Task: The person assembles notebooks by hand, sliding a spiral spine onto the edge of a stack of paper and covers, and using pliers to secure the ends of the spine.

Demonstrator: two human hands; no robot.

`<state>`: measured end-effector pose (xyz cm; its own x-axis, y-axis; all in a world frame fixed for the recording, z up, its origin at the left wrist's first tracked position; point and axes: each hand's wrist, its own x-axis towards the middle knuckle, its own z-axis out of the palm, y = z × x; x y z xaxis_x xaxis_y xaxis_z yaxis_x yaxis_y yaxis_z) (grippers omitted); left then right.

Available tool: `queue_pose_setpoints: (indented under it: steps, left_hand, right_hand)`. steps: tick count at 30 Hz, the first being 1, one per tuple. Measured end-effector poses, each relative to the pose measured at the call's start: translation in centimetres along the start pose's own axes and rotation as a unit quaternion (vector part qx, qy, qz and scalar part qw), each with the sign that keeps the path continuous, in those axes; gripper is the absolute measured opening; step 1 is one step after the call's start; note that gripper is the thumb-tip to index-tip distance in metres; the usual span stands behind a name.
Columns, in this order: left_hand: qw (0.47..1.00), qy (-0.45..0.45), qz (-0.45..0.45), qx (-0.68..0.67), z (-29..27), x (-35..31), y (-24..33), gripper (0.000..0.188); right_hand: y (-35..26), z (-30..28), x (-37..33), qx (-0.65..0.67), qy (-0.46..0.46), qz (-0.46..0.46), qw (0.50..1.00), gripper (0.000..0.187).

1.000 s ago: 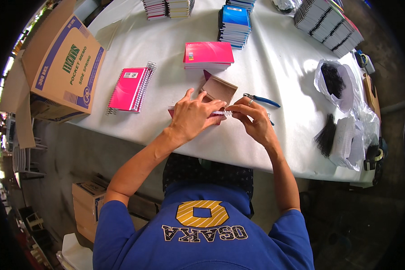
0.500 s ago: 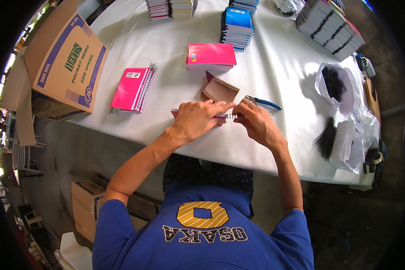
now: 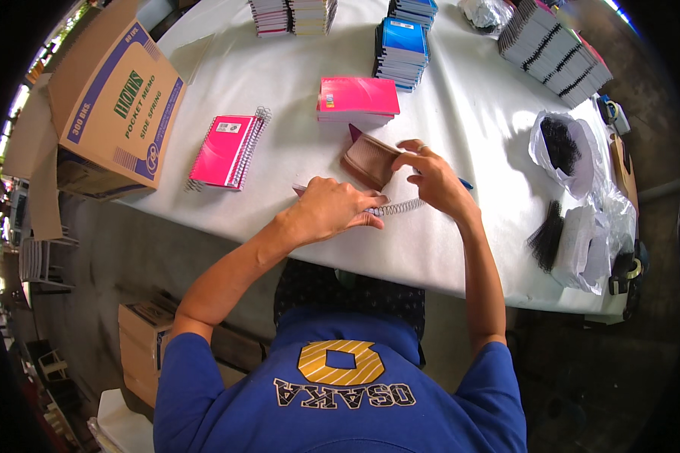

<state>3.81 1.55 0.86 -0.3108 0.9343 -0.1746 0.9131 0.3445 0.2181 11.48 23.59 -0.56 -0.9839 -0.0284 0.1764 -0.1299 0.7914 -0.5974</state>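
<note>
Left hand (image 3: pixel 323 213): pinching a mostly hidden booklet (image 3: pixel 300 190), wire coil (image 3: pixel 403 208) projecting rightward. Right hand (image 3: pixel 440 183): fingers spread beside a brown block (image 3: pixel 370 160); whether they touch it, unclear.

Pretty bright over the long white sheet-covered table (image 3: pixel 298 90), glary toward its right side, softly shadowed left of the crumpled white plastic bag (image 3: pixel 584 172). Way dimmer on the dull grey floor (image 3: pixel 155 245). Blown out at far left, black-cornered and bent near the rim (fisheye, yep).

Grey coil (image 3: pixel 402 208), pink notebooks (image 3: pixel 224 155), blue notebooks (image 3: pixel 402 38), white tablecloth (image 3: pixel 295 90)
</note>
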Motion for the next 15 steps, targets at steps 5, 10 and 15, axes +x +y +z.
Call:
queue_pose_setpoints:
  steps: [5,10,15]
  left_hand:
    - [0.976,0.219,0.013,-0.008,1.2,-1.3,-0.2,0.053]
    - [0.991,0.131,0.028,0.025,1.2,-3.2,-1.5,0.054]
    - [0.997,0.057,0.043,-0.018,0.7,-3.1,-1.2,0.052]
  right_hand:
    - [-1.1,2.6,2.7,-0.133,-0.06,0.004,0.989,0.036]
    - [0.1,3.6,2.4,-0.2,-0.066,-0.054,0.976,0.034]
    - [0.2,5.0,2.6,-0.085,-0.055,-0.04,0.994,0.046]
